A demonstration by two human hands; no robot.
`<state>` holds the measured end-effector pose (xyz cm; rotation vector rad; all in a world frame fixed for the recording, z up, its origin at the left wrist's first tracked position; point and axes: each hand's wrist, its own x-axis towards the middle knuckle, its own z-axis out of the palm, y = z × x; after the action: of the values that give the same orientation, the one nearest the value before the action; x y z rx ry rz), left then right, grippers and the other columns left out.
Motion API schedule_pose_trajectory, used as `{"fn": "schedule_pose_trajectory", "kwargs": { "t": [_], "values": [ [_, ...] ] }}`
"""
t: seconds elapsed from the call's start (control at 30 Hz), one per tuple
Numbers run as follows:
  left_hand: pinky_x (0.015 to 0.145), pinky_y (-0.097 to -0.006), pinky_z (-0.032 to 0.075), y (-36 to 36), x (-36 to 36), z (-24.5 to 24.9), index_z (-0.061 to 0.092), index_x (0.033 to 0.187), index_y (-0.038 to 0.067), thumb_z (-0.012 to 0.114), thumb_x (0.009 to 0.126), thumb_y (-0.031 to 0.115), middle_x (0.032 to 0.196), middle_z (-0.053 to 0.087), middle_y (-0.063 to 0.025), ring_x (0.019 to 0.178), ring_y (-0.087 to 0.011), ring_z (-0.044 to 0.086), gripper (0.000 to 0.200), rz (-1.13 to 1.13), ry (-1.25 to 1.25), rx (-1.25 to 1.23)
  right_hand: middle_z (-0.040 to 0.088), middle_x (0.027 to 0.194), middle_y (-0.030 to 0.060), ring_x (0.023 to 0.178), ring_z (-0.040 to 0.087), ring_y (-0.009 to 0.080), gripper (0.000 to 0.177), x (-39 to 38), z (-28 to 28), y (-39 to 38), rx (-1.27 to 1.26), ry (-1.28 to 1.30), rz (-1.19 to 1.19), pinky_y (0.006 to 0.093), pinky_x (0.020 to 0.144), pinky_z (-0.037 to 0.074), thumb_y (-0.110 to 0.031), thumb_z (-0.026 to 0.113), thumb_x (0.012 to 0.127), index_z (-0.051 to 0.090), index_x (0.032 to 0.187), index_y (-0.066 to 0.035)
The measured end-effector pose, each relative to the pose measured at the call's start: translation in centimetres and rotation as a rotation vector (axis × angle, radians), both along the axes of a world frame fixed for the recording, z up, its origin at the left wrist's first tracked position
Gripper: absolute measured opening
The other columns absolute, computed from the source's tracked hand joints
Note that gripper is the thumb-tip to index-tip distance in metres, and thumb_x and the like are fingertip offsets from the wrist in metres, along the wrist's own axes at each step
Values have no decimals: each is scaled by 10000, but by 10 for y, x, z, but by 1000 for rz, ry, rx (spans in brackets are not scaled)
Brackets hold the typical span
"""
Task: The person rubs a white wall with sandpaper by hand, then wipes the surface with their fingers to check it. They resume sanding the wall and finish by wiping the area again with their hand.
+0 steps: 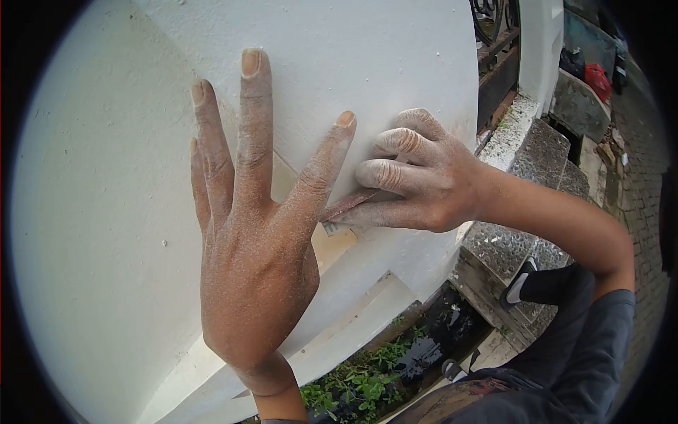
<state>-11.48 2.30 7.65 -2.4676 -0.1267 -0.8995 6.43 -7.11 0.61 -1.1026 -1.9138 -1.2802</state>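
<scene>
the left hand (254, 240) lies flat against the white plastered wall (106, 212), palm to the surface and fingers spread wide and pointing up; its grip is open and holds nothing. the right hand (417, 184) comes in from the right, its grip closed on a folded piece of sandpaper (344, 210), fingers curled over it and pressing it against the wall. the sandpaper sits just beside the left thumb, between the two hands, with only its brownish edge and a pale corner showing under the fingers. both hands are coated in fine white dust. below the wall's stepped base grow green weeds (360, 385). to the right are rough stone steps (544, 148), a dark iron gate (494, 56) above them, and the person's foot in a sandal (519, 283).
</scene>
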Motion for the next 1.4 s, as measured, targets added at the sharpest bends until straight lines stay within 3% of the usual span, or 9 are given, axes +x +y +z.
{"fn": "schedule_pose_trajectory", "kwargs": {
  "t": [0.13,0.23,0.47,0.6,0.83,0.93,1.03,1.23,1.4],
  "values": [
    [1088,-519,292,1,1,-1,513,1292,327,381,599,-222,1538,137,-37,1391,-379,134,894,-6,-13,14,483,875,-33,905,481,168,287,-2,-22,5,-141,-194,35,342,793,412,-244,566,798,664,1069,-249],
    [1104,-529,248,-4,-2,0,509,1294,335,387,595,-217,1540,134,-24,1397,-369,117,899,13,8,-35,496,888,-35,905,484,157,307,-2,-15,-1,-29,24,-24,343,814,416,-252,568,800,653,1096,-245],
    [1126,-541,132,-11,-1,5,391,1381,298,526,695,-27,1541,122,-32,1411,-334,77,772,59,-18,-45,536,866,-3,813,548,156,323,-23,-71,-74,-414,272,-111,315,744,429,-199,606,789,641,1110,-212],
    [1109,-562,125,-4,14,-3,278,1441,197,579,782,132,1540,88,-107,1409,-346,76,728,-12,-196,-71,605,851,44,733,605,228,277,-18,-124,-151,-660,718,-301,363,659,475,-170,604,818,646,1091,-154],
    [1104,-565,118,2,31,-14,270,1443,155,591,806,188,1534,94,-144,1408,-348,93,715,-153,-386,-116,651,882,109,720,627,301,159,-6,-206,-196,-1003,1021,-446,418,622,494,-221,613,823,639,849,-66],
    [1101,-569,136,5,23,-7,324,1422,151,594,803,171,1522,158,-145,1396,-345,160,675,-130,-399,-68,634,876,98,746,619,296,144,-17,-223,-185,-791,966,-308,412,630,494,-205,625,815,640,822,-62],
    [1075,-544,257,3,18,-9,442,1350,124,589,778,84,1480,280,-146,1342,-341,310,591,-89,-428,-47,609,848,87,754,609,292,132,-29,-243,-182,-924,1145,-384,407,648,495,-196,638,804,645,799,-64],
    [1033,-483,370,9,14,-13,485,1318,135,597,755,45,1451,331,-144,1312,-337,353,581,-122,-430,-75,591,757,99,728,602,300,152,-41,-273,-179,-1103,1186,-295,402,624,485,-213,625,807,670,853,-75],
    [1043,-487,355,7,13,-12,494,1306,106,592,743,26,1438,345,-167,1314,-347,349,578,-118,-410,-68,608,766,100,706,605,305,152,-54,-253,-179,-1085,1212,-279,398,626,491,-207,648,789,678,854,-73]
  ]
}}
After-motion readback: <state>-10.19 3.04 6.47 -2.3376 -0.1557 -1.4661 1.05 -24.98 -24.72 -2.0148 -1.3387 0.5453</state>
